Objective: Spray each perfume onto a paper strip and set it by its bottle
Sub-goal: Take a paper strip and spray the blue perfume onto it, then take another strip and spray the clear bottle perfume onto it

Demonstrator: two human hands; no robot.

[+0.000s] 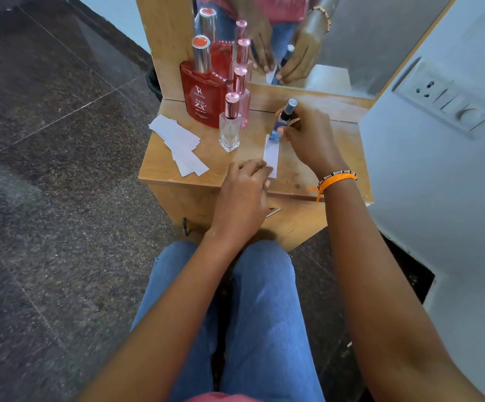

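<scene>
A person in blue jeans [264, 314] sits knees-up against a small wooden table [293, 175], both forearms reaching over its near edge. The left hand [242, 192] lies across that edge, knuckles up, fingers loosely curled, their tips pressing the near end of a white paper strip [271, 155] flat on the wood. The right hand [308, 140], a beaded and orange bracelet [334, 179] at its wrist, curls fingers and thumb around a slim blue perfume bottle [283, 120], tilted with its base at the strip's far end. Bare tabletop lies between the strip and the right edge, which runs close to a pale wall. To the left, a clear bottle [230, 123] stands upright just beside the strip; loose spare strips [180, 143] overhang the left edge above dark stone floor [47, 169]. Farther back, a red bottle [203, 91] and a pink bottle [242, 94] crowd the far left corner, against a mirror [337, 39] that reflects both hands.
</scene>
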